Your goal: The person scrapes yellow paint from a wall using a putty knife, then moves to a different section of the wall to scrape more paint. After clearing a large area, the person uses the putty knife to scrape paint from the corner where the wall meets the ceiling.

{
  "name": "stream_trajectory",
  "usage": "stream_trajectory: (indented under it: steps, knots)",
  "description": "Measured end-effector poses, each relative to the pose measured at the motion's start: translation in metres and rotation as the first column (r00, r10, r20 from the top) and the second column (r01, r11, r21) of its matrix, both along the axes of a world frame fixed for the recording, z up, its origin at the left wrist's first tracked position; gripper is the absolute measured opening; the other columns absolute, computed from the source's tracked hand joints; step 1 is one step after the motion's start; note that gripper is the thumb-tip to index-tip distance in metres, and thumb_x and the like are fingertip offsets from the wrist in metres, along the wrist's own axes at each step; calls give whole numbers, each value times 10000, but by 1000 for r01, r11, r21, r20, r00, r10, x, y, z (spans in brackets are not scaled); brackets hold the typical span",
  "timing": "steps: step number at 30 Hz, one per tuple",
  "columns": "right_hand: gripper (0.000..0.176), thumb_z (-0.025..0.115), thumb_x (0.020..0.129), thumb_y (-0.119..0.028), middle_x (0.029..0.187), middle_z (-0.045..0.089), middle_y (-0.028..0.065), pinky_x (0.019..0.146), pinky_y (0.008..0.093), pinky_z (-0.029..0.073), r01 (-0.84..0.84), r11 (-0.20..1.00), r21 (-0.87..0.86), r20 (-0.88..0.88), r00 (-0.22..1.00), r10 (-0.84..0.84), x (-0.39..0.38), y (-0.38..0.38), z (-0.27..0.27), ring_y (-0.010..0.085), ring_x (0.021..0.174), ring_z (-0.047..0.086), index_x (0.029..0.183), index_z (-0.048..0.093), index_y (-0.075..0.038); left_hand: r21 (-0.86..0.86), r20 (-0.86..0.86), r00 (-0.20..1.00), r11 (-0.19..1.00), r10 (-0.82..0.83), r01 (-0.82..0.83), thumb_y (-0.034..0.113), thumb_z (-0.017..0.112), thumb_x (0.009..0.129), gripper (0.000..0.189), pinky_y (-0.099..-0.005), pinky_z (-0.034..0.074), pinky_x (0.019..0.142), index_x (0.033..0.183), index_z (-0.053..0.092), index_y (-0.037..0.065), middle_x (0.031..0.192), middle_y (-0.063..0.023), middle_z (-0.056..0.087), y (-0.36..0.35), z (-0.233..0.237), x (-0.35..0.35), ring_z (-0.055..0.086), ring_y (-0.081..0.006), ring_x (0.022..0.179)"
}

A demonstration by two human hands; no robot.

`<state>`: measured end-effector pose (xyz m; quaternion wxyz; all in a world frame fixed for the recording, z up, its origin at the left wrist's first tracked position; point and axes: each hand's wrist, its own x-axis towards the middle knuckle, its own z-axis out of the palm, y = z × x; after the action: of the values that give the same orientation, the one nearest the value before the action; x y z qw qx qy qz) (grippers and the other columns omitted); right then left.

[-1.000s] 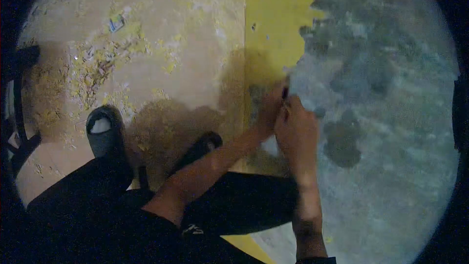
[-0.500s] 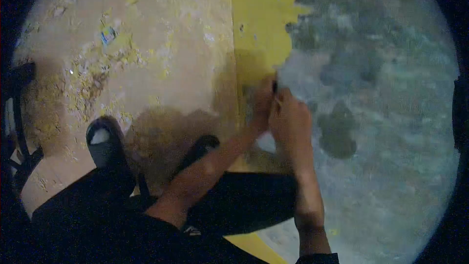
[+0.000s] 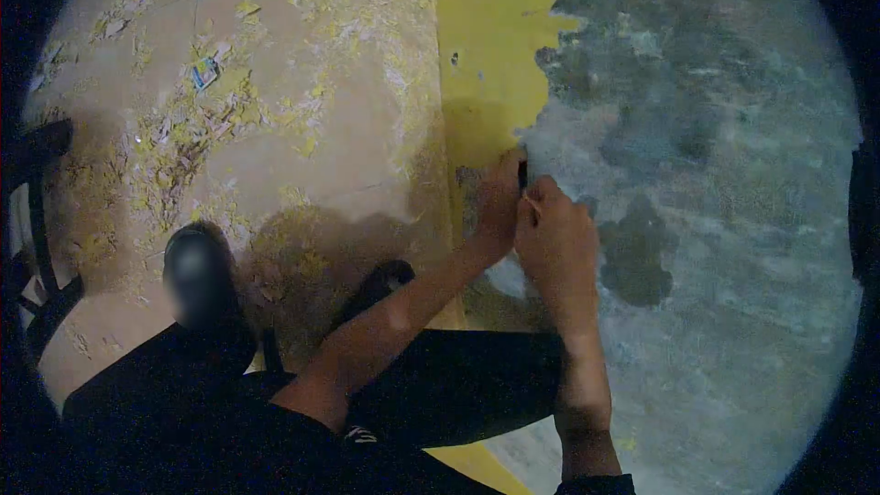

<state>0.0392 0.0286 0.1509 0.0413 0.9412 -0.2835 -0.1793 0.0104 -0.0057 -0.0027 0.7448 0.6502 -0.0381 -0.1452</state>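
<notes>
My right hand (image 3: 557,231) is closed around a scraper (image 3: 523,173), whose narrow dark part shows above the fist. Against its left side lie the fingers of my left hand (image 3: 499,200), closed in on the same tool; the grip is partly hidden. Both hands are close to the wall, just below the ragged edge of the yellow paint (image 3: 495,27). To the right of that edge the wall surface (image 3: 733,220) is bare, grey and patchy, with a darker blotch (image 3: 637,252) beside my right hand.
Yellow and pale paint flakes (image 3: 197,133) are strewn over the beige floor (image 3: 353,151), with a small coloured packet (image 3: 204,73) among them. A dark-framed object (image 3: 37,220) stands at the left edge. My dark shoe (image 3: 195,266) and bent knee are below the hands.
Both hands have shifted slightly right and down along the wall, together with the scraper. The dark part of the tool shows more clearly between them.
</notes>
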Motion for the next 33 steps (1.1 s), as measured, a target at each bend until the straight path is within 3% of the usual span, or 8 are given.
stream_trajectory:
  steps: [4,7,9,15,21,25,27,33]
  knots:
    - [159,552,863,-170,826,655,215,716,515,490,-23,999,-30,-34,999,22,-1,-5,-3,444,804,618,906,601,-25,-8,-151,975,987,-162,163,166,554,845,224,-469,447,756,1014,535,20,915,-197,578,-6,1,8,578,-402,850]
    - [168,549,866,-171,825,654,218,714,514,493,-66,997,-28,33,997,67,-2,-12,-7,436,810,622,920,605,-22,-21,16,910,910,415,-414,178,561,840,214,-469,448,727,983,529,21,886,-192,580,-2,32,22,577,-409,814]
    - [176,546,868,-172,823,653,221,710,516,492,-62,998,-1,75,995,62,-22,-14,-18,434,811,623,924,604,-15,98,-51,997,993,-55,60,181,571,830,212,-472,447,736,967,524,26,875,-190,578,-7,-19,6,574,-409,821]
    - [163,546,867,-180,817,645,242,698,529,493,58,998,-4,-42,997,-58,11,2,-5,436,799,624,913,608,-36,79,271,962,995,30,-53,182,592,812,248,-469,441,760,998,526,32,912,-190,581,16,-3,14,567,-399,897]
    - [141,555,864,-183,774,642,225,667,517,497,-56,994,-94,-36,998,52,7,5,-7,425,755,627,904,601,-56,-307,12,992,944,-124,122,189,603,819,365,-468,444,815,1133,522,23,967,-197,599,37,8,25,580,-395,976]
    - [150,568,862,-193,787,651,192,657,508,503,-8,995,-99,-113,994,-3,-7,-1,-3,407,755,637,942,599,-71,-134,-209,953,972,-220,195,178,606,820,451,-474,439,852,1230,502,21,1046,-219,589,18,8,-10,568,-401,1013]
    - [149,572,861,-194,784,655,182,651,503,506,-104,986,-130,-19,995,102,-3,-8,-7,405,752,641,949,598,-77,-115,129,992,993,-6,21,167,605,819,538,-456,431,924,1318,460,28,1189,-235,555,29,6,-6,540,-386,1111]
    - [134,547,875,-184,738,654,173,617,512,503,-17,982,-189,-226,974,-27,-4,17,8,436,718,634,949,575,-75,-296,-13,943,902,-334,315,144,516,899,554,-398,321,1086,1415,349,31,1381,-211,451,43,-8,-8,429,-324,1296]
